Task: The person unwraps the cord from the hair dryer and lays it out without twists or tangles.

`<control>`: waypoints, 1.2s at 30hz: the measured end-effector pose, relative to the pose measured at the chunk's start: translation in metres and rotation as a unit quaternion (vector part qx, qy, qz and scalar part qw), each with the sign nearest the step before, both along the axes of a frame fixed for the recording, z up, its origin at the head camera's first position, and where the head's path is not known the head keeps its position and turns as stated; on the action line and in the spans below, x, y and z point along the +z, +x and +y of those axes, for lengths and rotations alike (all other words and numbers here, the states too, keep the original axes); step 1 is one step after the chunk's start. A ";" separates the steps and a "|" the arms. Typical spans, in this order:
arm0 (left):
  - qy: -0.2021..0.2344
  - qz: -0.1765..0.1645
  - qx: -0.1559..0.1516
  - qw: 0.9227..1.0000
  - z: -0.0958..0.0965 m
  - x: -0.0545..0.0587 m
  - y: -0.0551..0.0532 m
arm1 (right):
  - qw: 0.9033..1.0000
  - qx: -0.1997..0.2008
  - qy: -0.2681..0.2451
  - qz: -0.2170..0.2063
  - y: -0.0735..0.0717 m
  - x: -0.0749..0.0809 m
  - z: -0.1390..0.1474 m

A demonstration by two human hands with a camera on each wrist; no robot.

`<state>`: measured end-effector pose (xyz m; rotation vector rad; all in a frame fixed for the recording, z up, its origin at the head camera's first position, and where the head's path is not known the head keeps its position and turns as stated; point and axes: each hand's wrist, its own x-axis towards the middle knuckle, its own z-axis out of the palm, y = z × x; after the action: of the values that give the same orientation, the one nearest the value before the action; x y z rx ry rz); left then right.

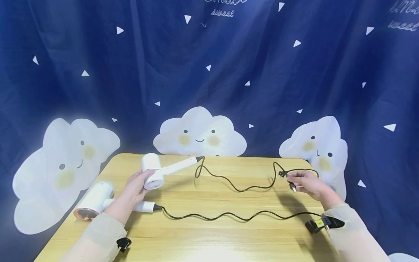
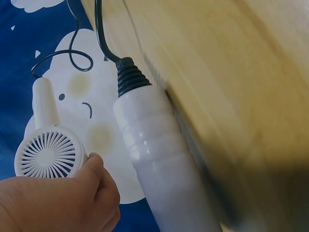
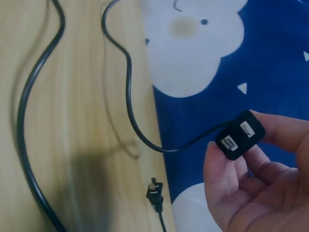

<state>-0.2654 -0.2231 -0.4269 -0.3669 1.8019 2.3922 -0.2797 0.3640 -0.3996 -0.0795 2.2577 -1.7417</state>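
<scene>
In the head view, my left hand (image 1: pixel 136 185) grips the round head of a small white hair dryer (image 1: pixel 180 166), whose handle points to the right. The slotted end of that dryer (image 2: pixel 46 152) faces the left wrist camera. My right hand (image 1: pixel 307 183) pinches the black two-pin plug (image 3: pixel 240 135) between thumb and fingers, and its metal pins face the right wrist camera. From this plug a black cord (image 1: pixel 226 178) runs to the small dryer. Under my left forearm lies a larger white hair dryer (image 1: pixel 96 196) with a copper-coloured rim; the forearm covers part of its handle.
A second black plug (image 3: pixel 155 193) lies near the table edge, left of my right hand. The larger dryer's black cord (image 1: pixel 209 219) crosses the wooden table (image 1: pixel 196 240) and passes behind my right arm. A blue curtain (image 1: pixel 209 87) with cloud prints hangs behind.
</scene>
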 end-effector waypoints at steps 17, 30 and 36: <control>-0.008 0.001 -0.026 1.000 -0.022 0.009 0.000 | 0.958 -0.146 -0.247 0.006 0.002 0.025 0.016; -0.033 -0.003 -0.046 0.998 -0.041 0.013 -0.001 | 0.905 -0.255 -0.340 -0.024 0.000 0.031 0.022; -0.078 -0.016 -0.047 0.996 -0.052 0.012 -0.004 | 0.870 -0.322 -0.370 -0.046 0.001 0.032 0.023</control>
<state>-0.2696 -0.2751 -0.4151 -0.3260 1.9518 2.1790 -0.2787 0.3874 -0.3675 0.6557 1.4869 -2.7910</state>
